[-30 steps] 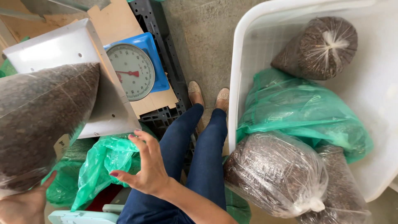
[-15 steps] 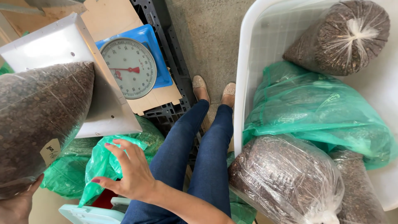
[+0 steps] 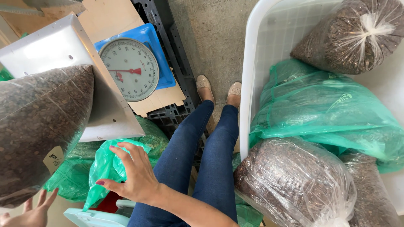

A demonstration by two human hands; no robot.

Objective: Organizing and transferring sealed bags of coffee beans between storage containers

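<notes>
We see a clear bag of dark grain [image 3: 38, 130] on the scale's white pan, a small tan label [image 3: 53, 159] on its lower side. In the white tub [image 3: 252, 84], a green bag [image 3: 324, 109] lies between clear grain bags at its far corner [image 3: 353, 33] and near edge [image 3: 294, 180].

The person wears close-fitting dark blue denim jeans [image 3: 206, 155], the cloth smooth with faint creases near the knees and narrow at the ankles. On the feet are pale beige flat slip-on shoes [image 3: 219, 88] with rounded toes and a slight sheen. The forearm of the right hand [image 3: 134, 176] is bare, with no sleeve reaching it; its fingernails carry dark pinkish polish. The left hand [image 3: 27, 212] shows only bare fingers at the frame's lower edge.
</notes>
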